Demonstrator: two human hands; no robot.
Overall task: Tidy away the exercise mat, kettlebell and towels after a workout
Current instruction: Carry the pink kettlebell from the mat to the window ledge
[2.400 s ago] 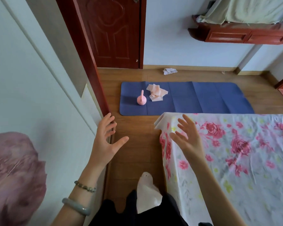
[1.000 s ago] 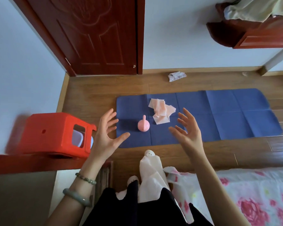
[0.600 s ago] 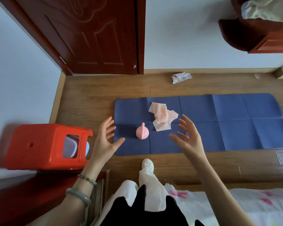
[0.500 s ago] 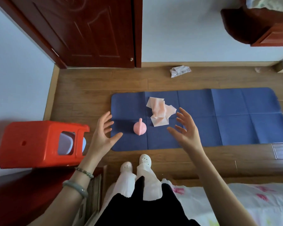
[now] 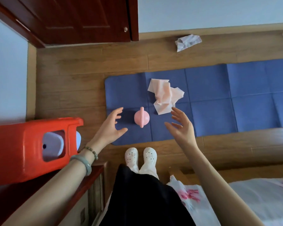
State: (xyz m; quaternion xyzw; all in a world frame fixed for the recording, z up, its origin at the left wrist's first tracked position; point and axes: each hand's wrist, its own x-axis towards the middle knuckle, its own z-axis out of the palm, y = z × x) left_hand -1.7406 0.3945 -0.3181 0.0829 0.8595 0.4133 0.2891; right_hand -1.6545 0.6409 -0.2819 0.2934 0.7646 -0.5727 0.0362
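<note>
- Grip: none taken on either side. Left hand (image 5: 111,128) and right hand (image 5: 182,128) both with fingers spread and lightly bent, holding nothing, touching nothing.
- Positioned to left and right of kettlebell (image 5: 142,117), palms turned inward; height above it not judgeable.
- Kettlebell: pink, upright, handle uppermost, on near left end of mat (image 5: 219,101).
- Towels (image 5: 164,97): pink, crumpled in one heap on mat, just beyond kettlebell and to its right; number not readable.
- Mat: blue, creased into panels, laid flat on floor (image 5: 82,82), right end cut off by frame edge.
- Progress, as a judgement: nothing put away; all three items at point of use.
- Step in hand, as a judgement: reach for kettlebell.
- Left to do: lift kettlebell, gather towels, fold mat along creases, store all.
- Pale crumpled cloth (image 5: 187,42) on floor against skirting, well apart from mat; unclear whether one of the towels.
- Floor: wood-look boards, bare between mat and walls.
- Room: dark red door (image 5: 82,18) at far left, apparently closed.
- Orange plastic stool (image 5: 23,147) resting on dark red furniture at left, lilac object showing through its side opening.
- Bed (image 5: 255,201) with floral cover at near right.
- White shoes (image 5: 140,156) just short of mat's near edge.
</note>
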